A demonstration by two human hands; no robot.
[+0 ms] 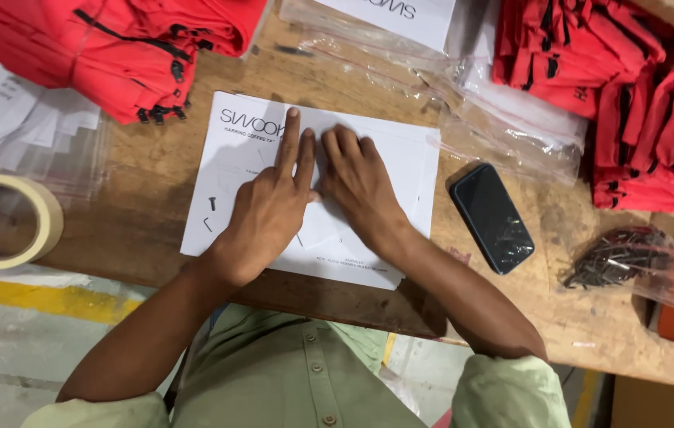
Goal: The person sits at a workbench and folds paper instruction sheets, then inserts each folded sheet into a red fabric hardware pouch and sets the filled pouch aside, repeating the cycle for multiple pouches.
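Both hands press flat, fingers extended, gripping nothing: left hand and right hand on the white sheet. Phone at three o'clock, tape roll at nine, red pouches at eleven.

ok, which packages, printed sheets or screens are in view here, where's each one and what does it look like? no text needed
Printed sheet: table centre, white, black print, both hands pressing on it.
Phone: right of the sheet, black slab, screen dark.
Clear bags: top centre-right, transparent, one holding a white sheet.
Bag of screws: right edge, clear, dark screws.
Tape roll: left, cream ring.
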